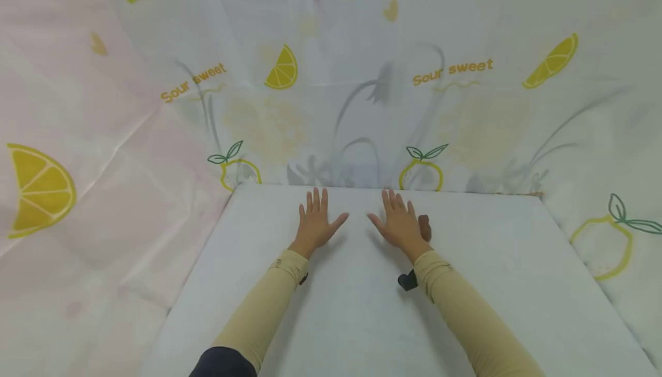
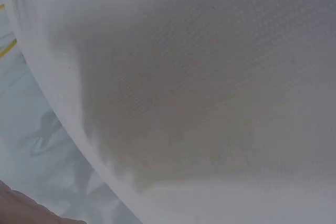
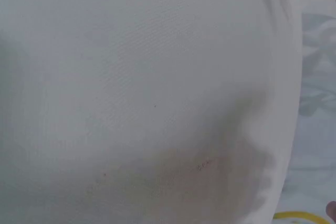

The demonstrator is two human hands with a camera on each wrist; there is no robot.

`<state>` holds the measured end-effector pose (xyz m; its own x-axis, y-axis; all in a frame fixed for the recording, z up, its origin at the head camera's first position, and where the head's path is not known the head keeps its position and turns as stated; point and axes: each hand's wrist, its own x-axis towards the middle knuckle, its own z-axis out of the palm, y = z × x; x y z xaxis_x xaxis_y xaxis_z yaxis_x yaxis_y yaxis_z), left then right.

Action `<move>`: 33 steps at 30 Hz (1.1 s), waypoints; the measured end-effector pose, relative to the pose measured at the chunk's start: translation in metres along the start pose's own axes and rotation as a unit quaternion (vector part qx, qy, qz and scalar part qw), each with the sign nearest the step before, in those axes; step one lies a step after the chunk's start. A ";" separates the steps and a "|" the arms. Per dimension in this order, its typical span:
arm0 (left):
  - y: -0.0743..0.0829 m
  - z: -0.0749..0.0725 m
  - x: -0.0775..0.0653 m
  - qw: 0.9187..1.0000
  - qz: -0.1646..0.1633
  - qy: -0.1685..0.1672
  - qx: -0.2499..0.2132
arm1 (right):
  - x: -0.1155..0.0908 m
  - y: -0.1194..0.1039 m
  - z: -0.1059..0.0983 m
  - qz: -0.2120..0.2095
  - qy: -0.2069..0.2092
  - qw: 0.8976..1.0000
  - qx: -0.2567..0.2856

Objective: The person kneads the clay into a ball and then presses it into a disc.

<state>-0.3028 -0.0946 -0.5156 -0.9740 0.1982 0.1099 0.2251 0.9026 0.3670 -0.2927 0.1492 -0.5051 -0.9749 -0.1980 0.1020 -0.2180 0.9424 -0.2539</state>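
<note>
My left hand [image 1: 314, 223] is held palm down over the white tabletop [image 1: 357, 308], fingers straight and thumb spread inward. Mirroring it, my right hand [image 1: 402, 224] reaches toward the back edge with its fingers extended. Neither holds anything. Shadows lie offset beneath both hands. Beside the right hand's outer edge is a small brown lumpy object [image 1: 425, 228], partly hidden by that hand; its kind is unclear. A strip of the left hand shows at the lower left of the left wrist view, and bits of fingertips show at the right edge of the right wrist view.
A lemon-printed cloth [image 1: 310, 124] hangs behind the table and along both sides. Small black pieces, the larger one [image 1: 407, 281] by the right cuff, sit under the wrists. Beige sleeves [image 1: 264, 302] cover the forearms.
</note>
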 end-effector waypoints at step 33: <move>0.016 0.000 0.004 0.949 -0.015 -0.029 -0.314 | -0.053 0.077 0.000 0.119 0.104 0.979 0.128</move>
<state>-0.3031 -0.0795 -0.5098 -0.9759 0.2132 0.0474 0.1519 0.5064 0.8488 -0.2578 0.2320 -0.5296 -0.9749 0.1031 0.1975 -0.0161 0.8515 -0.5240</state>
